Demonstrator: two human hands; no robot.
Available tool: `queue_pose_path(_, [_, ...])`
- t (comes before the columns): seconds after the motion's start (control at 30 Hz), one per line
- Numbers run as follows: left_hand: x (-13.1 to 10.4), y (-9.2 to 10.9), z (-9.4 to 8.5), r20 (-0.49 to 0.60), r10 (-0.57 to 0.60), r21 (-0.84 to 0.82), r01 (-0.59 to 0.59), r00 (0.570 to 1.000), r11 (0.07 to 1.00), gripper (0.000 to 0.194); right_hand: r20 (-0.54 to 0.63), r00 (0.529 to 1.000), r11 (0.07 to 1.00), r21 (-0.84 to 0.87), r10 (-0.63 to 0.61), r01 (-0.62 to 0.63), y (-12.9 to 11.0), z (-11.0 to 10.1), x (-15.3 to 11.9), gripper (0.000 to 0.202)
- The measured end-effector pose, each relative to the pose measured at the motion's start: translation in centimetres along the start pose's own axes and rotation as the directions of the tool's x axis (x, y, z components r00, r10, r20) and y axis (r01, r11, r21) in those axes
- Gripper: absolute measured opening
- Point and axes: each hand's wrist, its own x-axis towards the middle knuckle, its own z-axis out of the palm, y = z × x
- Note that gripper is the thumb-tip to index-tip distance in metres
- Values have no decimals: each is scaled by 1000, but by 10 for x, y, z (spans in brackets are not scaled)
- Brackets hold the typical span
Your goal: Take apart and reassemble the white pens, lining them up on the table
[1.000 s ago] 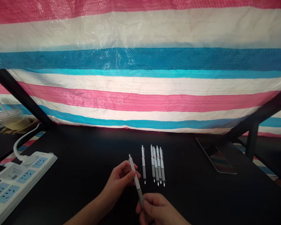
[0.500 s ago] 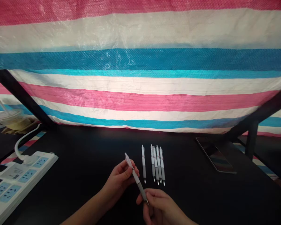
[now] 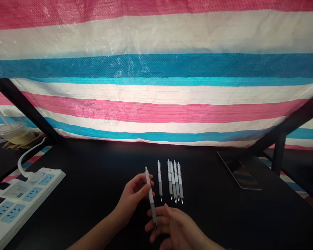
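My left hand (image 3: 137, 192) pinches a white pen (image 3: 150, 194) with a grey grip between thumb and fingers, its clicker end up and its tip pointing down toward me. Around the pen's lower end, my right hand (image 3: 177, 225) is spread, the thumb lifted away and the fingers behind the grey grip; whether they touch it I cannot tell. Just beyond the hands, a single similar pen (image 3: 160, 180) lies on the black table (image 3: 106, 159). To its right is a row of several matching pens (image 3: 175, 180), side by side, tips toward me.
A white power strip (image 3: 23, 198) with a plugged-in cable lies at the left. At the right rests a dark phone (image 3: 238, 170). Black frame bars (image 3: 28, 107) slant along both sides, with a striped sheet (image 3: 156, 66) behind. A lidded plastic cup (image 3: 13, 132) stands far left.
My right hand has let go of the pen's tip end, its thumb and fingers spreading apart. The pen in my left hand has turned to stand more upright.
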Motion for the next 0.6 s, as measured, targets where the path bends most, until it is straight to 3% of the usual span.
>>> queue_pose_path(0.13, [0, 4, 0, -3, 21, 41, -21, 1000, 999, 60, 39, 999, 999, 41, -3, 2, -2, 2, -2, 61])
queue_pose_path(0.37, [1, 4, 0, 12, -9, 49, 9, 1000, 999, 47, 45, 998, 998, 53, 32, -35, 0, 1, -3, 61])
queue_pose_path(0.6, [0, 4, 0, -45, -11, 36, 13, 999, 999, 51, 29, 999, 999, 31, 37, -38, -5, 6, -3, 65])
